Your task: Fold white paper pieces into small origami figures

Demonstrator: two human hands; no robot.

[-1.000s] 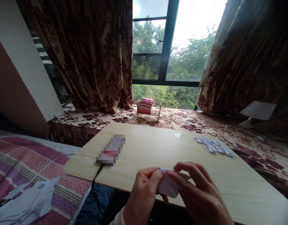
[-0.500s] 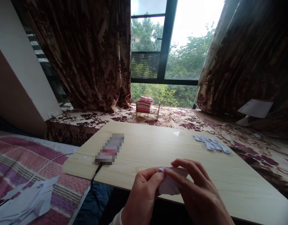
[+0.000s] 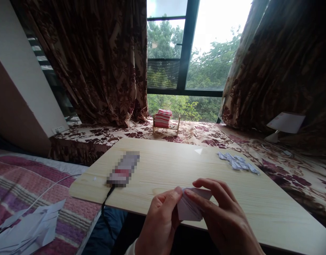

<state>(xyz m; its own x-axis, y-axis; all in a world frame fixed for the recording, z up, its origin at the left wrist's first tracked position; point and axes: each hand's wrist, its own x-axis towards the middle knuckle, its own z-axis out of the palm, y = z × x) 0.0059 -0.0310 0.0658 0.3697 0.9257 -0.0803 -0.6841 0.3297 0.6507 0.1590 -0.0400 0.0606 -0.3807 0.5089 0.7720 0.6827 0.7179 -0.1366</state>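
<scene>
A small folded piece of white paper (image 3: 189,209) is pinched between both hands just above the near edge of the light wooden table (image 3: 163,166). My left hand (image 3: 159,223) grips its left side with thumb and fingertips pressed together. My right hand (image 3: 221,217) curls over the paper's top and right side, fingers closed on it. Part of the paper is hidden behind my fingers.
A row of several small folded paper pieces (image 3: 237,162) lies at the table's far right, a tiny white scrap (image 3: 198,151) near them. A blurred flat object (image 3: 123,169) with a dark cable lies at the left. Loose paper sheets (image 3: 27,228) rest on the striped blanket.
Both hands stay closed on the folded paper; my fingertips have shifted slightly along its top edge. The view has drifted a little to the right.
</scene>
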